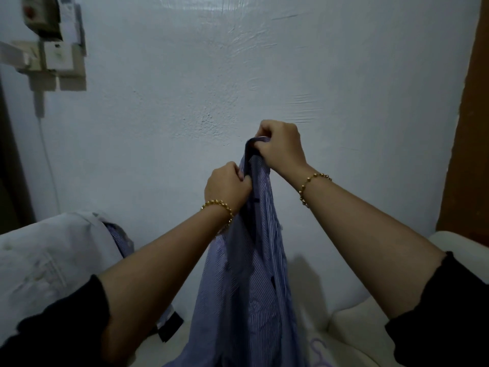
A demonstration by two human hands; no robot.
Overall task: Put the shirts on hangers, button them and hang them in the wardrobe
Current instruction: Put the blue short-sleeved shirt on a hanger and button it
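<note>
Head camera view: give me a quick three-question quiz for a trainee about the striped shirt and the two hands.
1. True or false: the striped shirt lies flat on a surface, untouched.
2. Which hand grips the shirt higher up? A: left hand. B: right hand. C: both level.
3. Fill in: each wrist wears a gold beaded ____.

Key
1. False: both hands hold it up in front of the wall.
2. B.
3. bracelet.
</note>
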